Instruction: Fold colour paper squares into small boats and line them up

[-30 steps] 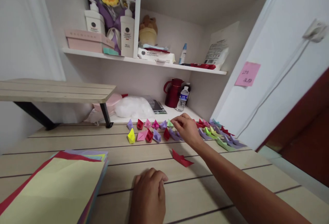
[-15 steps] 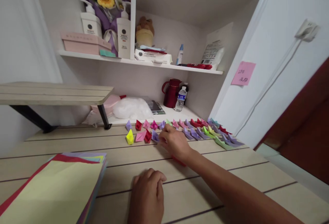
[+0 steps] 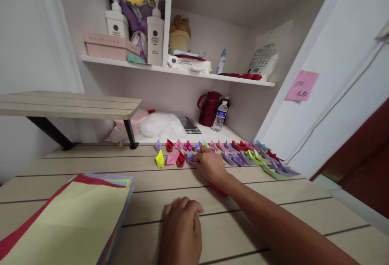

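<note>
Two rows of small folded paper boats in many colours [image 3: 243, 156] stand along the far side of the wooden table [image 3: 91, 163]. My right hand [image 3: 209, 166] reaches to the front row with its fingers curled at a purple boat [image 3: 190, 157], next to a red one [image 3: 181, 159]. A red folded paper [image 3: 219, 189] lies mostly hidden under my right wrist. Nearer to me, my left hand [image 3: 182, 232] rests knuckles-up on the table, fingers curled under, nothing visible in it. A stack of coloured paper sheets [image 3: 67, 220], pale yellow on top, lies at the near left.
A raised wooden shelf on a black bracket [image 3: 69, 105] juts in from the left. Behind the boats stand a dark red jug [image 3: 208, 109], a water bottle [image 3: 220, 116] and a white plastic bag [image 3: 161, 125]. A wall shelf above holds pump bottles [image 3: 154, 34] and a pink box [image 3: 106, 47].
My right hand drew back from the middle of the far row and moved left to the purple boat in the front row, covering the red folded paper. The left hand stayed put.
</note>
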